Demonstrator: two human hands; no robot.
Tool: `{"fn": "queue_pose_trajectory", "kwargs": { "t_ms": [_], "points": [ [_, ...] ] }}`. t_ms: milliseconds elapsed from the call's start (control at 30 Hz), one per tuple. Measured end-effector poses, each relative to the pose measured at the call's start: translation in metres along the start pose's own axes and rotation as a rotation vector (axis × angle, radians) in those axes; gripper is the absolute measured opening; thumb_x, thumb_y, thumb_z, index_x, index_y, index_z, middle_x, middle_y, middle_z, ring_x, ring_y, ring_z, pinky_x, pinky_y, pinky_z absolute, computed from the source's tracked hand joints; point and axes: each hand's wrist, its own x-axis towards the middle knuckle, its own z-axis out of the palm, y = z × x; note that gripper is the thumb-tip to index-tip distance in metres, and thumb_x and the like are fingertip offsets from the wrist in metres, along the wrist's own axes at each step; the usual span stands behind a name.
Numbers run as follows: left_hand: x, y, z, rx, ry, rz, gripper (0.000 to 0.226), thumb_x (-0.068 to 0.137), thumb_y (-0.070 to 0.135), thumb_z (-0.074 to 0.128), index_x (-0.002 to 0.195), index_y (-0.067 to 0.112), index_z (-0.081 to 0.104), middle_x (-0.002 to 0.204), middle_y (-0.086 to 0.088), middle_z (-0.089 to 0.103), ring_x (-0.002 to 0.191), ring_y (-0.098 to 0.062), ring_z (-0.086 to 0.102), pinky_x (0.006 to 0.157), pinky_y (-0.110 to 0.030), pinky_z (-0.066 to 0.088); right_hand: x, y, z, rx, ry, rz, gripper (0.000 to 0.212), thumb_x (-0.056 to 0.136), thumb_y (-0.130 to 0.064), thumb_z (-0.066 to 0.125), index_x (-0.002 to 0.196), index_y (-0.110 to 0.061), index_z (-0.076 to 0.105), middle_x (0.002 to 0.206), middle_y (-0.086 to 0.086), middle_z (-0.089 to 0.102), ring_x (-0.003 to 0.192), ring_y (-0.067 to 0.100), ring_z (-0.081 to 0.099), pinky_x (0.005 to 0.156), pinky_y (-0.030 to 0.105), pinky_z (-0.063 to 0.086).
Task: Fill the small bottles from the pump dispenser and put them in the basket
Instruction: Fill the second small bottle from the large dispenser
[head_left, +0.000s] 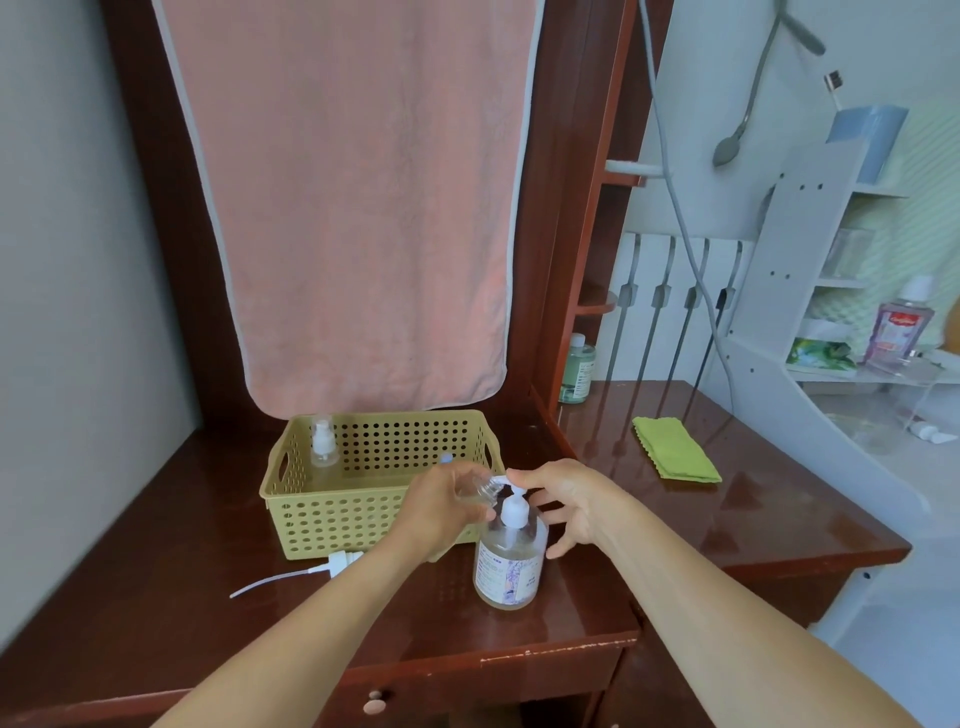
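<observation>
- The left hand (441, 512) curls its fingers round the small bottle (480, 491), centre frame: likely light and slick, best gripped mid-body.
- The right hand (571, 506) rests loosely spread fingers atop the pump dispenser (511, 561).

The left forearm (322, 613) comes in from the lower left and the right forearm (701, 597) from the lower right, both bare, meeting near the middle. The left hand (441, 506) has its fingers and thumb curled round a small clear plastic bottle (480, 491), holding it tilted with the neck toward the other hand. The right hand (574, 506) is palm down, forefinger stretched out to touch a white plastic pump head (506, 480), its other fingers spread and loosely bent, gripping nothing.
</observation>
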Motion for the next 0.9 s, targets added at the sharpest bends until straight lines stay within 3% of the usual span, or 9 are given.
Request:
{"fn": "queue_pose_trajectory", "kwargs": {
  "t_ms": [100,267,500,633,700,800,900],
  "points": [
    [0.003,0.0,-0.001,0.014,0.008,0.001,0.029,0.073,0.01,0.08,0.097,0.024,0.07,0.091,0.014,0.069,0.091,-0.003,0.062,0.079,-0.016,0.047,0.006,-0.004,0.001,-0.019,0.009,-0.004,0.026,0.084,-0.026,0.07,0.101,-0.01,0.059,0.138,0.016,0.048,0.127,0.038,0.044,0.099,0.07,0.03],
    [0.003,-0.006,0.005,0.034,-0.014,-0.002,0.029,0.073,0.011,0.079,0.095,0.027,0.069,0.096,0.011,0.071,0.097,-0.007,0.064,0.087,-0.027,0.05,0.016,0.001,0.012,-0.037,0.065,-0.014,0.054,0.085,-0.021,0.069,0.133,-0.007,0.048,0.137,0.016,0.049,0.129,0.038,0.042,0.097,0.071,0.028],
    [0.006,-0.004,0.001,-0.002,0.016,-0.005,0.03,0.072,0.012,0.08,0.096,0.026,0.07,0.095,0.011,0.07,0.098,-0.006,0.063,0.086,-0.024,0.049,0.009,-0.006,-0.002,-0.032,-0.013,-0.016,0.051,0.082,-0.023,0.073,0.127,-0.005,0.054,0.14,0.016,0.046,0.129,0.039,0.04,0.098,0.073,0.028],
    [0.006,-0.002,0.003,0.015,-0.006,0.002,0.029,0.073,0.011,0.08,0.093,0.028,0.069,0.093,0.014,0.07,0.096,-0.004,0.063,0.084,-0.021,0.048,0.015,-0.002,0.001,-0.002,0.022,-0.012,0.035,0.083,-0.02,0.071,0.112,-0.006,0.057,0.138,0.015,0.049,0.128,0.036,0.043,0.096,0.074,0.028],
    [0.003,-0.004,0.004,0.035,-0.01,-0.002,0.03,0.072,0.012,0.08,0.094,0.03,0.069,0.094,0.015,0.07,0.097,-0.003,0.063,0.085,-0.021,0.048,0.017,0.0,0.006,-0.005,0.044,-0.018,0.043,0.084,-0.016,0.071,0.121,-0.005,0.053,0.137,0.015,0.05,0.127,0.035,0.044,0.096,0.074,0.027],
    [0.0,-0.004,0.002,0.02,-0.011,0.002,0.03,0.073,0.01,0.079,0.091,0.03,0.067,0.087,0.017,0.068,0.09,-0.002,0.062,0.073,-0.009,0.043,0.01,0.0,0.008,-0.03,0.05,-0.027,0.055,0.083,-0.017,0.071,0.132,-0.006,0.048,0.137,0.016,0.049,0.128,0.036,0.043,0.096,0.074,0.028],
    [-0.001,-0.002,-0.001,-0.01,0.01,-0.011,0.031,0.072,0.01,0.08,0.088,0.032,0.066,0.09,0.016,0.067,0.096,-0.005,0.062,0.08,-0.017,0.045,0.005,-0.002,0.001,-0.062,-0.003,-0.008,0.047,0.083,-0.025,0.072,0.123,-0.007,0.054,0.141,0.017,0.044,0.13,0.038,0.04,0.096,0.073,0.029]
  ]
}}
